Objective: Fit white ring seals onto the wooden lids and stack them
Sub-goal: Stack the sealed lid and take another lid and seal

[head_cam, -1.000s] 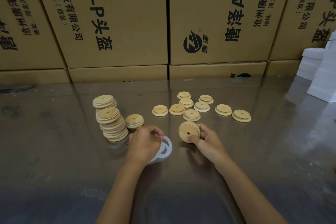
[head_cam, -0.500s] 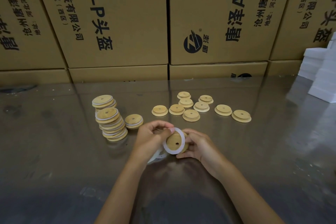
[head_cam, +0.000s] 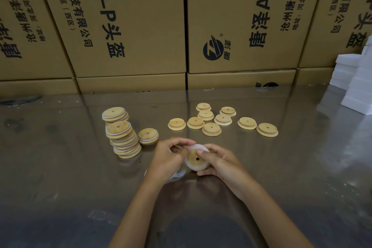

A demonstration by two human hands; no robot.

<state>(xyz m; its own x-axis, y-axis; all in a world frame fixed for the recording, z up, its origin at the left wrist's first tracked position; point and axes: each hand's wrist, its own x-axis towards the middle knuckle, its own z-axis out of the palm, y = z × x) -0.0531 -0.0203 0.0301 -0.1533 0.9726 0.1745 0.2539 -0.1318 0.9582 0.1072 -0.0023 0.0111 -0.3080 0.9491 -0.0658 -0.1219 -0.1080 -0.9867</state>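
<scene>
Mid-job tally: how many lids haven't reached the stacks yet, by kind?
Bare lids loose on the table: 9
Lid being fitted with a white ring seal: 1
Total: 10
Stacked lids overlap too much to count.

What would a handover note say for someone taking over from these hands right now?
Left hand pinches the white ring at the lid's edge; right hand holds the lid, thumb on its face.
Ring partly on, not seen fully seated.
Done: stack of ringed lids at left, one ringed lid beside it.
Left: nine bare lids behind the hands; spare rings under the left hand.
</scene>
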